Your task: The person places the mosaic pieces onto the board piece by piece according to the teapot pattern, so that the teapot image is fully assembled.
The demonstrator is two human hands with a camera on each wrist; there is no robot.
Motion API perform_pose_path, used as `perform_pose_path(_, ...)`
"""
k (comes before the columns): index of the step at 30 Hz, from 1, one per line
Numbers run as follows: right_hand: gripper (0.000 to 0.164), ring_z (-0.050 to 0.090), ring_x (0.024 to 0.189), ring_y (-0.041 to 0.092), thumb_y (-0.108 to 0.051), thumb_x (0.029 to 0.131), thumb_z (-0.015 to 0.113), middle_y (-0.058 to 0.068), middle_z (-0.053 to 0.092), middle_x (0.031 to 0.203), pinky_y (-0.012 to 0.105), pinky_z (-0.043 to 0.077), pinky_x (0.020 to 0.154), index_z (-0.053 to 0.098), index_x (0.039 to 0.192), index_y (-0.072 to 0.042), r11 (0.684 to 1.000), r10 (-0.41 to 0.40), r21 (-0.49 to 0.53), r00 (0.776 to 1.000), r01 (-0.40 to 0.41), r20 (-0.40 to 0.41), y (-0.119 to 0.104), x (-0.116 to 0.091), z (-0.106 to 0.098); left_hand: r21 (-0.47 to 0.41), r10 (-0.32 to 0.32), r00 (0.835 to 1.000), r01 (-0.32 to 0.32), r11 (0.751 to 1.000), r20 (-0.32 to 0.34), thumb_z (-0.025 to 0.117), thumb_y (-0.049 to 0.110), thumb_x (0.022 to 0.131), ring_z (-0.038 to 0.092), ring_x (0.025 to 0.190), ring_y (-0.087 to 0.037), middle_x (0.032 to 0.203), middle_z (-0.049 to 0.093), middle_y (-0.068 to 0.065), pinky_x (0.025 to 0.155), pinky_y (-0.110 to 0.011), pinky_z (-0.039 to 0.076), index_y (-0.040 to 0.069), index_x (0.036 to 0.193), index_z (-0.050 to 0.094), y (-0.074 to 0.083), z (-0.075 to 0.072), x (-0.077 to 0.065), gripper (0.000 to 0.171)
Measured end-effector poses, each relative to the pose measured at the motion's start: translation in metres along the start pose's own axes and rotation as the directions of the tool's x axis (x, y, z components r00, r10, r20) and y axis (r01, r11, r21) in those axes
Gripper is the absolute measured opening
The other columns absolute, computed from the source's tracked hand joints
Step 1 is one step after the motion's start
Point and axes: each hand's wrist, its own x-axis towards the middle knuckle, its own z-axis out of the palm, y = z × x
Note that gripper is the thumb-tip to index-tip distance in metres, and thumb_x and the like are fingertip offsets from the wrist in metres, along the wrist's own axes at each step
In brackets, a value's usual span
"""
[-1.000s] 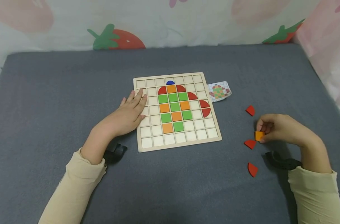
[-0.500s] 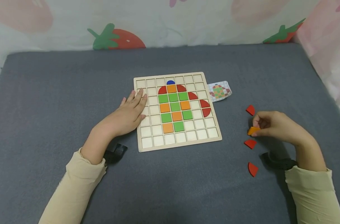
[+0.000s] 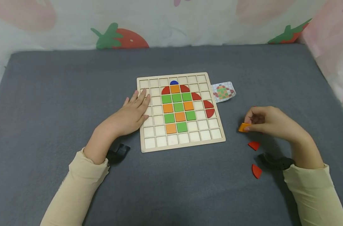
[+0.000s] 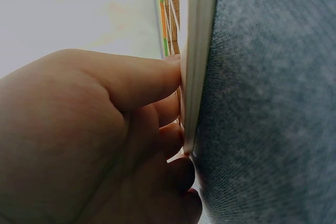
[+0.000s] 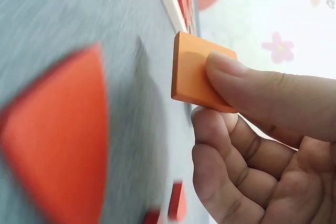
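Between thumb and fingertips my right hand (image 3: pixel 268 123) pinches an orange square tile (image 5: pixel 197 72), lifted off the cloth to the right of the board. My left hand (image 3: pixel 126 117) rests with fairly straight fingers on the left edge of a wooden grid board (image 3: pixel 185 147). In the left wrist view the thumb touches the board's rim (image 4: pixel 197 66). Green squares (image 3: pixel 178 107), orange squares (image 3: pixel 180 116), red quarter-round tiles (image 3: pixel 208 104) and a blue half-round tile (image 3: pixel 174 82) sit in the board's cells.
Red quarter-round pieces (image 3: pixel 254 145) (image 5: pixel 63 135) lie on the grey cloth (image 3: pixel 188 188) near the right hand. A printed pattern card (image 3: pixel 223 92) sticks out from the board's right side. Behind the table hangs a strawberry-print curtain (image 3: pixel 202 25).
My right hand has lifted the orange tile and moved left with it, toward the board, now covering most of the upper red piece. My left hand has stayed on the board.
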Motion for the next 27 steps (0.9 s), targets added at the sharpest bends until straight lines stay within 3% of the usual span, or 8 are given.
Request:
perform_pose_path(3, 0.011, 0.053, 0.06, 0.01, -0.009, 0.083, 0.073, -0.002, 0.063, 0.074, 0.024, 0.04, 0.047, 0.062, 0.083, -0.011, 1.0, -0.022, -0.011, 1.0, 0.022, 0.017, -0.008, 0.01, 0.003, -0.002, 0.003, 1.0, -0.003, 1.0, -0.001, 0.036, 0.021, 0.103, -0.011, 0.141, -0.035, 0.156, -0.007, -0.018, 0.11, -0.057, 0.004, 0.0, 0.15, 0.006, -0.001, 0.001, 0.0, 0.06)
perform_pose_path(10, 0.01, 0.057, 0.068, 0.011, -0.008, 0.082, 0.073, -0.001, 0.063, 0.076, 0.023, 0.045, 0.061, 0.064, 0.085, -0.008, 0.998, -0.055, 0.002, 0.995, 0.055, 0.081, -0.03, 0.031, 0.011, -0.006, -0.001, 1.0, 0.001, 1.0, 0.001, 0.036, 0.021, 0.103, -0.011, 0.141, -0.034, 0.156, -0.008, -0.017, 0.111, -0.056, 0.003, 0.0, 0.15, 0.005, -0.001, 0.0, 0.0, 0.06)
perform_pose_path(20, 0.01, 0.059, 0.071, 0.014, -0.005, 0.082, 0.073, 0.0, 0.063, 0.076, 0.026, 0.047, 0.062, 0.064, 0.084, -0.008, 0.996, -0.085, -0.006, 0.988, 0.087, 0.128, -0.051, 0.055, 0.023, -0.008, -0.006, 1.0, 0.006, 1.0, 0.001, 0.037, 0.021, 0.103, -0.011, 0.141, -0.034, 0.156, -0.007, -0.017, 0.111, -0.056, 0.004, 0.0, 0.15, 0.006, 0.002, -0.001, 0.0, 0.06)
perform_pose_path(27, 0.01, 0.059, 0.069, 0.017, 0.001, 0.08, 0.071, 0.003, 0.062, 0.074, 0.025, 0.048, 0.063, 0.062, 0.082, -0.004, 0.99, -0.126, 0.082, 0.981, 0.115, 0.145, -0.064, 0.067, 0.032, -0.007, -0.005, 1.0, 0.005, 1.0, -0.009, 0.038, 0.021, 0.102, -0.01, 0.141, -0.033, 0.156, -0.007, -0.016, 0.111, -0.056, 0.004, 0.0, 0.15, 0.006, 0.0, 0.001, 0.0, 0.061)
